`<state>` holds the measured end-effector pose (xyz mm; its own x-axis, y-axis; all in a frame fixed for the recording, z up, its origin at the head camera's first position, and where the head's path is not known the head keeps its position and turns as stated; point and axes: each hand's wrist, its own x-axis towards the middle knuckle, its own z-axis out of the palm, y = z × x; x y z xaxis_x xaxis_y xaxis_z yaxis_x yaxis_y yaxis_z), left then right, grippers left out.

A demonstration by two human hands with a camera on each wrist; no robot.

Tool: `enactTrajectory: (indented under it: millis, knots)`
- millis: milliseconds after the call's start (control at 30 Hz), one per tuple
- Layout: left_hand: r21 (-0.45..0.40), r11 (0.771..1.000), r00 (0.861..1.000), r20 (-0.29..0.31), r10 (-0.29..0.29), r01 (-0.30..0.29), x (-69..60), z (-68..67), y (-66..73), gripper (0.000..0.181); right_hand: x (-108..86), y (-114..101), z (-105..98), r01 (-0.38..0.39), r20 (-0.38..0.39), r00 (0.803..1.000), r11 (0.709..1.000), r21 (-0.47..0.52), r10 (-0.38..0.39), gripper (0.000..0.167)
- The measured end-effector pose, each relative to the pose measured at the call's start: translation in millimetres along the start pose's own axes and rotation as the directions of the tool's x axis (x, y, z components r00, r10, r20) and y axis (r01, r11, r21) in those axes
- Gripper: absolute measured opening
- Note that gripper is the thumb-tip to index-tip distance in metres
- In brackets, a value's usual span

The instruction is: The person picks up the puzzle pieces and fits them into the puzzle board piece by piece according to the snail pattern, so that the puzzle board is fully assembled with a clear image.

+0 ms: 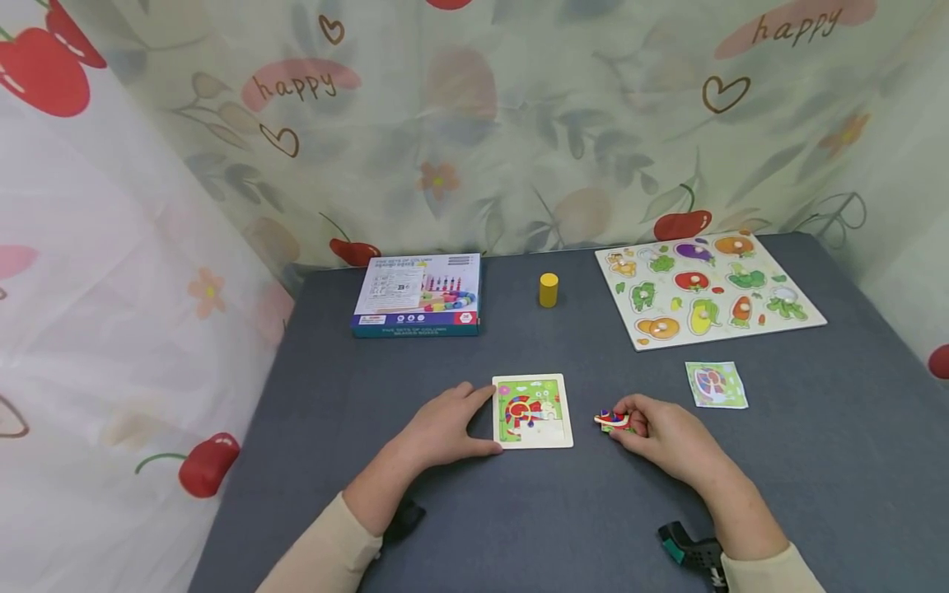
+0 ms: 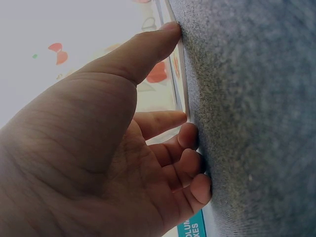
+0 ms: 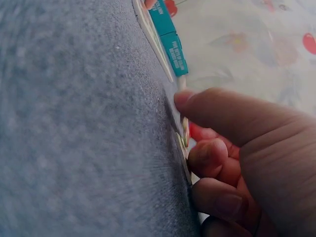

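A small square jigsaw board [image 1: 567, 412] with a pale frame lies flat on the dark table. Its picture is partly filled in, with a white gap at the lower part. My left hand [image 1: 445, 424] rests at the board's left side, index fingertip and thumb touching its edge near the two left corners; the other fingers bend loosely in the left wrist view. Just right of the board, my right hand [image 1: 667, 436] pinches a red, blue, white and green puzzle piece [image 1: 610, 420] between thumb and fingers. In the right wrist view the fingers hide most of that piece.
A square picture card [image 1: 717, 385] lies beyond my right hand. Farther back are a boxed bead set [image 1: 417, 296], a yellow cylinder [image 1: 548, 291] standing upright and a large vegetable puzzle board [image 1: 722, 309]. A patterned curtain [image 1: 504, 165] hangs behind the table.
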<state>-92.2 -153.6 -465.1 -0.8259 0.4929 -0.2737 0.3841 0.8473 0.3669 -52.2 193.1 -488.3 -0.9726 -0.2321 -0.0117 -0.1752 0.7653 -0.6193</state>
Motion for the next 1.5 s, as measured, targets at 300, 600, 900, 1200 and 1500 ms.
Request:
enactTrajectory:
  millis: [300, 600, 900, 1200, 1500]
  knots:
    - [0.000, 1.000, 1.000, 0.004, -0.002, 0.002, 1.7, 1.8, -1.5, 0.096, -3.6, -6, -7, -0.007, -0.033, 0.999, 0.997, 0.077, 0.010, 0.024]
    - [0.002, 1.000, 1.000, -0.001, 0.001, -0.001, 1.8, 2.0, -2.0, 0.096, -12.7, -36, -37, 0.062, -0.129, 0.989, 0.997, -0.038, -0.067, 0.028]
    - [-0.002, 1.000, 1.000, -0.001, -0.001, 0.001, 0.8, 1.2, -1.2, 0.095, -13.9, -53, -66, 0.212, -0.197, 0.953, 0.970, -0.115, -0.232, 0.029]
    - [-0.003, 1.000, 1.000, -0.002, -0.002, 0.002, 0.1, 0.5, -2.0, 0.095, -7.3, -69, -80, 0.309, -0.230, 0.913, 0.939, -0.151, -0.337, 0.031]
    - [0.003, 1.000, 1.000, -0.004, 0.008, -0.008, 0.5, 1.7, -2.7, 0.095, 5.8, -89, -78, 0.354, -0.196, 0.905, 0.924, -0.142, -0.377, 0.028]
